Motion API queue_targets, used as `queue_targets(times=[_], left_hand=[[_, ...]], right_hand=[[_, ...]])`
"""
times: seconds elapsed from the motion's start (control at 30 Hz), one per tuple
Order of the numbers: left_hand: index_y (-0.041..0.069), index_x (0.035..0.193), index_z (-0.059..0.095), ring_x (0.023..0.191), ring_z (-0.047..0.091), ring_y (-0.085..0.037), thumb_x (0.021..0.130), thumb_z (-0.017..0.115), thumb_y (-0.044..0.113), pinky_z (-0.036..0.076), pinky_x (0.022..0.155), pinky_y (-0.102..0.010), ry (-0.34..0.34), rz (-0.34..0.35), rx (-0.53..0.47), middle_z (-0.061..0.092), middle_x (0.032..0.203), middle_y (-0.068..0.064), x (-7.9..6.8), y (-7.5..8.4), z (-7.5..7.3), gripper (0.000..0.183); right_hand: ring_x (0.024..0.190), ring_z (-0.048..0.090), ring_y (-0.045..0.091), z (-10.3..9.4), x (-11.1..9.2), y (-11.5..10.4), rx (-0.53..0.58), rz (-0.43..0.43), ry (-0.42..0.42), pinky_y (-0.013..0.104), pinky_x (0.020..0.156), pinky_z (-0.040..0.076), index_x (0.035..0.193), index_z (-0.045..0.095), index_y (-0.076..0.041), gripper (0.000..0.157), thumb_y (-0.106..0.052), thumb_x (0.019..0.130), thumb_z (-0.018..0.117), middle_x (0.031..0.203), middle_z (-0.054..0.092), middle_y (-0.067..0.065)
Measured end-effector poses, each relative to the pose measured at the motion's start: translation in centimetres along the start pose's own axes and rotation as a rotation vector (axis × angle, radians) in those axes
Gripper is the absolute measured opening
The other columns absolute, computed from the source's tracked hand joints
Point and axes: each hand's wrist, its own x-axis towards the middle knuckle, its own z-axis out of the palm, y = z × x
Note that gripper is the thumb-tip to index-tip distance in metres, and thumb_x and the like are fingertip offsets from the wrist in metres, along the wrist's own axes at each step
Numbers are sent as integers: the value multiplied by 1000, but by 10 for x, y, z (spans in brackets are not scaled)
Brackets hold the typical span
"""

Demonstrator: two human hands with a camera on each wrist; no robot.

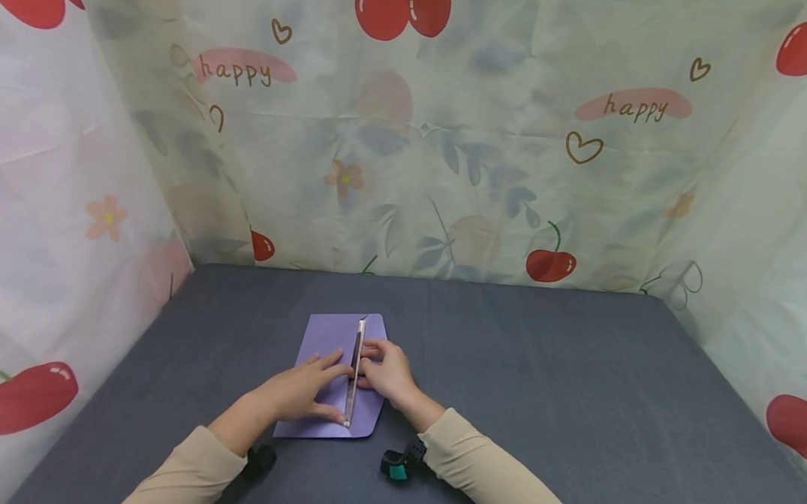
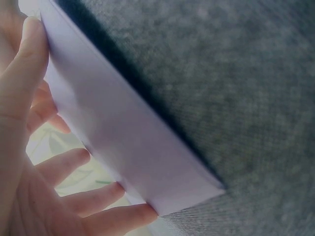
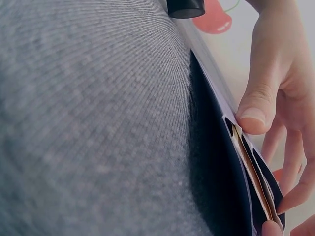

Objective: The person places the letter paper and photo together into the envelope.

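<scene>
A purple envelope-like folder (image 1: pixel 326 331) lies on the table, with a long narrow opening running lengthwise near its right side. My left hand (image 1: pixel 299 390) rests over its left part with spread fingers. The left thumb reaches the near end of the opening; other fingertips lie close to the slit. My right hand (image 1: pixel 388 371) is at the right of the slit, its curled fingers holding the opening's edge. In the right wrist view, thin light and brownish layers (image 3: pixel 258 184) show inside the opening. In the left wrist view, the left fingers (image 2: pixel 106 196) meet the purple edge.
The dark grey cloth-covered table (image 1: pixel 539 393) extends on both sides. A printed curtain (image 1: pixel 414 170) with cherries and flowers stands behind and at the sides. Black wrist devices (image 1: pixel 401 462) sit under both forearms, close to the folder's near edge.
</scene>
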Motion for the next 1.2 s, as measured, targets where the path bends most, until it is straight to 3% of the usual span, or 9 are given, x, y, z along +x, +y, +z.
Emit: queue_targets(times=[0.13,0.93,1.2], left_hand=[[20,128,50,128,33,-57,74,69,53,37,94,-66,-3,3,-3,33,149,-22,-1,1,-1,66],[20,129,49,129,32,-57,75,68,53,37,95,-66,-18,1,-8,30,150,-21,0,0,0,66],[20,129,50,127,33,-58,75,69,52,36,95,-66,-8,14,-8,30,150,-22,2,-2,2,66]], right_hand=[[83,69,32,1,0,1,4,2,-1,31,60,57,123,50,8,41,8,83,50,111,63,26],[76,64,17,3,4,1,-9,29,-29,28,61,56,127,46,5,42,6,85,49,113,63,25],[81,68,26,2,3,0,-9,14,-59,30,64,57,129,44,5,42,4,87,50,113,63,26]])
